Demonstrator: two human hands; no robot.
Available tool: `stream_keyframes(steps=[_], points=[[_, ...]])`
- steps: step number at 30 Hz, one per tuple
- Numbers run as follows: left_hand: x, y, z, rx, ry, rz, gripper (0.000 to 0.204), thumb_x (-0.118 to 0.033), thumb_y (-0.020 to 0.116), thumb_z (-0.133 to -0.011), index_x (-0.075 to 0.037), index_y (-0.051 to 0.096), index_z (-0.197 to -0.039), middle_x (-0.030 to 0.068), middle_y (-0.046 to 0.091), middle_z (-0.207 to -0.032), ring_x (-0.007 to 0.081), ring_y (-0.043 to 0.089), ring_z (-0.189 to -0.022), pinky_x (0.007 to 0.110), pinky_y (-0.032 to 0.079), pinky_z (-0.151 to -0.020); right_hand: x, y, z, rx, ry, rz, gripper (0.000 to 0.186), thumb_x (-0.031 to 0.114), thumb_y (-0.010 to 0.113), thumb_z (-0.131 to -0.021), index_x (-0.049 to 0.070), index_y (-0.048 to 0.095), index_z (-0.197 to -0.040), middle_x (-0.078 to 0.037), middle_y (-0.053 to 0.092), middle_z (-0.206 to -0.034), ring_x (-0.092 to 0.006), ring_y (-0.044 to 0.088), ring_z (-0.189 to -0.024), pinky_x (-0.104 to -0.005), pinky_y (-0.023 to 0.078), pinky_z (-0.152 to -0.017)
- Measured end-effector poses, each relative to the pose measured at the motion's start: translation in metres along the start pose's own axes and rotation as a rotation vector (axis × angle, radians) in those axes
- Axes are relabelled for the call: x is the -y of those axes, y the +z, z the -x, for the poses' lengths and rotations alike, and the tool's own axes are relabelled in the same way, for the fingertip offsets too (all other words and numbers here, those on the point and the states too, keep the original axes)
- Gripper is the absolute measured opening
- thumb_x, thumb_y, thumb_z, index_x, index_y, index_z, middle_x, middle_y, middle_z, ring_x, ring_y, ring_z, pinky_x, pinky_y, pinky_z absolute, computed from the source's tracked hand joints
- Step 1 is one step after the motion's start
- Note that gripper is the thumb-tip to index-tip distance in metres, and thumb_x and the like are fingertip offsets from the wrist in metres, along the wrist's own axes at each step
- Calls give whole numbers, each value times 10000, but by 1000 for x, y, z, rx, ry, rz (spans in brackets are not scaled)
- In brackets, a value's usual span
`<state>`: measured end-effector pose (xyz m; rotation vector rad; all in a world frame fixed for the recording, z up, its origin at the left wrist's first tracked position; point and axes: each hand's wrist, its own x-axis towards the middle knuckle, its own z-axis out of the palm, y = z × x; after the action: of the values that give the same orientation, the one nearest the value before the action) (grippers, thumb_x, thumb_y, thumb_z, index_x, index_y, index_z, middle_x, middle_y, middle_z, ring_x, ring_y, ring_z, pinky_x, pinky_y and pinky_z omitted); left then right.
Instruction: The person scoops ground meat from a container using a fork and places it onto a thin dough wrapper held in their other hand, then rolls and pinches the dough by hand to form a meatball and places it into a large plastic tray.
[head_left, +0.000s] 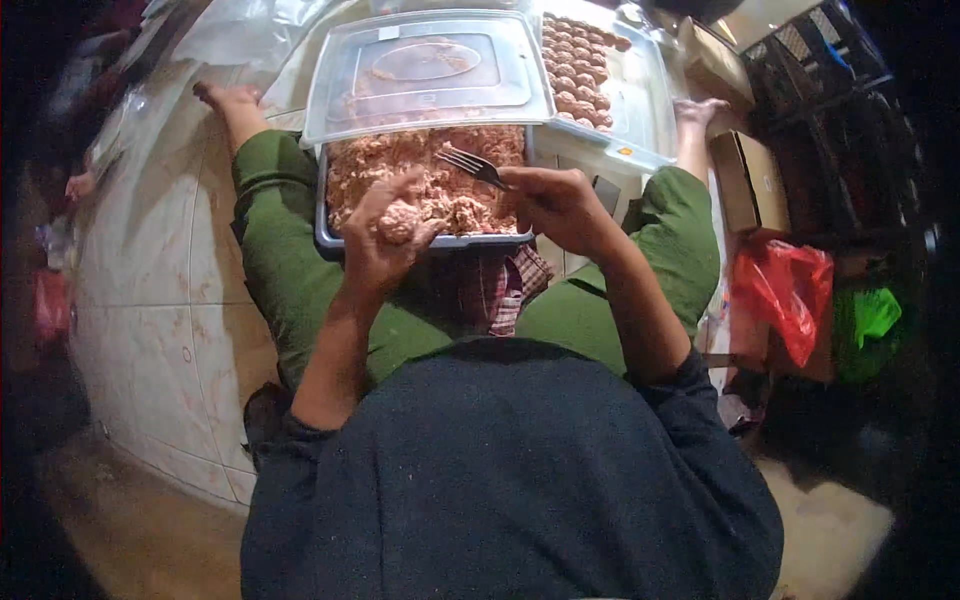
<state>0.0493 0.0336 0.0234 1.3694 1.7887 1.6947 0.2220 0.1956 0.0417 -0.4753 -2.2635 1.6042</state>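
My left hand point(375, 240) is curled around a rough, pinkish-brown ball of the crumbly mixture point(399, 222). In my right hand point(556, 205) is a metal fork point(474, 166), its tines pointing left over the tub. Beneath both hands, between my legs, a dark-rimmed tub point(430, 240) holds a large heap of pinkish-brown crumbly mixture point(380, 155). A translucent plastic lid point(430, 75) lies over the tub's far part, smeared with some of the same stuff. What the mixture is made of cannot be told.
Beyond the lid, to the right, a translucent tray point(642, 95) carries rows of shaped balls point(578, 75). Cardboard boxes point(752, 180), a red plastic bag point(790, 295) and a green bag point(876, 315) sit at right beside a dark rack point(840, 130). Pale floor tiles point(140, 270) extend at left.
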Motion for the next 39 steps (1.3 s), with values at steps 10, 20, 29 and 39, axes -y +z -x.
stream_keyframes(steps=[10, 20, 29, 39], points=[[-7, -7, 3, 130, -117, 182, 168, -54, 711, -730, -21, 577, -826, 13, 586, -760, 74, 547, -716, 237, 463, -640, 50, 28, 14, 7, -359, 676, 384, 29, 606, -766, 215, 640, -1100, -74, 659, -964, -232, 654, -832, -318, 543, -685], [-1, -10, 1, 111, -108, 135, 229, -45, 732, -709, -17, 566, -865, 17, 573, -761, 75, 543, -712, 237, 465, -657, 47, 38, 6, -17, -366, 591, 226, 30, 619, -791, 119, 643, -997, -90, 667, -963, -190, 668, -775, -309, 550, -632], [7, -5, -1, 16, -31, 71, 1059, 46, 744, -657, -43, 24, -1427, 104, 495, -1107, 133, 543, -788, 276, 495, -753, -24, -32, -31, -74, 306, 1055, 286, 141, 498, -890, 172, 576, -1164, -136, 645, -1000, -248, 655, -828, -363, 515, -725], [5, 4, 2, 49, -155, 133, 1028, 30, 738, -675, -90, 64, -1443, 49, 590, -768, 112, 560, -706, 255, 481, -685, -38, 23, -40, 22, 347, 957, 251, 192, 404, -867, 49, 600, -802, -218, 622, -924, -329, 626, -883, -453, 491, -724]])
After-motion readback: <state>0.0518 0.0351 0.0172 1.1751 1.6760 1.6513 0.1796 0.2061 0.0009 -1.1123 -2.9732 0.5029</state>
